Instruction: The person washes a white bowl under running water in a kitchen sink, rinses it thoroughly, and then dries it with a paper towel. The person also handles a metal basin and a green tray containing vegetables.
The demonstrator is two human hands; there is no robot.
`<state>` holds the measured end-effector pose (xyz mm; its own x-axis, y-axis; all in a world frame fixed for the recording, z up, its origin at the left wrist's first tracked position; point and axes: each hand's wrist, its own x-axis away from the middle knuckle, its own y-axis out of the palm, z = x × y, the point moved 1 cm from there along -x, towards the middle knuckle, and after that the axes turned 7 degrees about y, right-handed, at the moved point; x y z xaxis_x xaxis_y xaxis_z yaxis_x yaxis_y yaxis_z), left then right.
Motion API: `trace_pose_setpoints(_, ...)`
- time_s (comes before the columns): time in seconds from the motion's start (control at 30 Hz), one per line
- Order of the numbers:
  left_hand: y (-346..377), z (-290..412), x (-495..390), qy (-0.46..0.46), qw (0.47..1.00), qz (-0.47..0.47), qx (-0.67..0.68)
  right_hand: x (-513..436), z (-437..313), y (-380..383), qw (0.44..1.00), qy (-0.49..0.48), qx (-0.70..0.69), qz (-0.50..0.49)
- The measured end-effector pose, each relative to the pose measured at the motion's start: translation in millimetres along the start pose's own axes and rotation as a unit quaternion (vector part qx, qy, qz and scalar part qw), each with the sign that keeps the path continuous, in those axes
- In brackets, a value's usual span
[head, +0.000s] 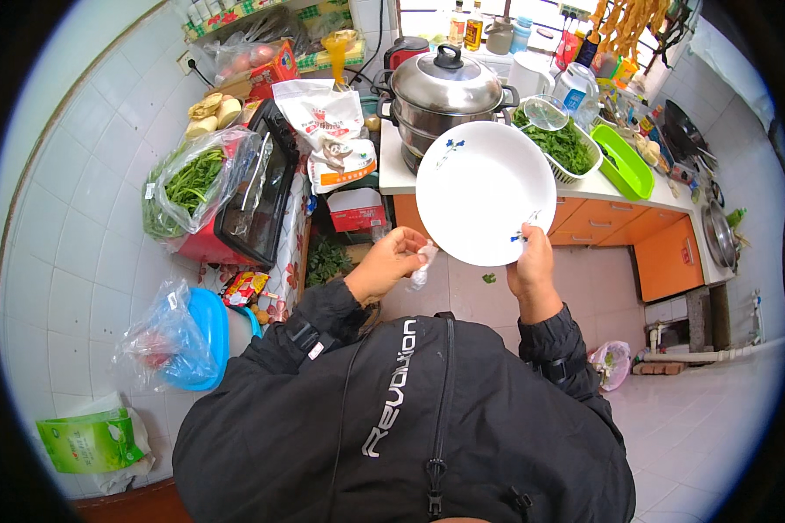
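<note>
My right hand [534, 271] grips a round white plate [481, 196] by its lower right rim, thumb on the upper face. The plate bears small blue flower prints and is held up in front of the counter. To its left, my left hand [387, 263] pinches a crumpled white tissue [421, 268] between thumb and fingers. The tissue is close to the plate's lower left rim; whether they touch I cannot tell. Behind the plate stands a lidded steel steamer pot [446, 85], partly covered by it.
A white basket of leafy greens [566, 147], a wire skimmer [545, 114] and a green tray [621, 161] occupy the counter. Left are white printed bags [340, 163], a red oven [252, 189] with bagged greens [193, 183], and a blue-lidded container [209, 340]. A leaf scrap [489, 278] lies on the floor.
</note>
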<state>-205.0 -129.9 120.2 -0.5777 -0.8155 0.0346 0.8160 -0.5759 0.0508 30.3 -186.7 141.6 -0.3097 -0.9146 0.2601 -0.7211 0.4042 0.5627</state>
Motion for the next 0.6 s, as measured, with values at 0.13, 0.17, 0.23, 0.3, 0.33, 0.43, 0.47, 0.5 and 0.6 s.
trace_pose_setpoints(0.13,22.3,-5.7,-12.2,0.052,0.995,0.044,0.076,4.1,15.0,13.3,0.994,0.081,-0.031,-0.060)
trace_pose_setpoints(0.17,24.4,-3.8,-14.8,0.111,0.992,0.041,-0.047,5.2,19.0,16.6,0.991,0.101,-0.049,-0.069)
trace_pose_setpoints(0.23,26.2,1.4,-21.4,0.192,0.939,0.010,-0.283,6.5,24.7,21.8,0.980,0.139,-0.091,-0.112)
trace_pose_setpoints(0.3,27.3,3.7,-16.7,0.196,0.956,0.020,-0.216,6.0,27.6,23.0,0.978,0.154,-0.090,-0.108)
trace_pose_setpoints(0.33,23.5,5.8,-14.8,0.174,0.967,0.008,-0.187,5.1,28.6,22.7,0.981,0.151,-0.078,-0.097)
trace_pose_setpoints(0.43,9.7,9.6,-6.7,0.035,0.999,0.014,0.001,1.2,28.2,19.0,0.986,0.139,-0.041,-0.081)
trace_pose_setpoints(0.47,4.1,11.1,-6.4,0.003,0.995,0.042,0.092,-0.3,27.7,17.5,0.987,0.139,-0.027,-0.075)
trace_pose_setpoints(0.5,-1.2,11.7,-5.9,-0.038,0.981,0.073,0.174,-1.5,27.2,16.5,0.990,0.119,-0.009,-0.072)
trace_pose_setpoints(0.6,-10.3,12.8,0.7,0.057,0.944,0.011,0.325,-3.0,26.4,15.6,0.994,0.087,0.042,-0.060)
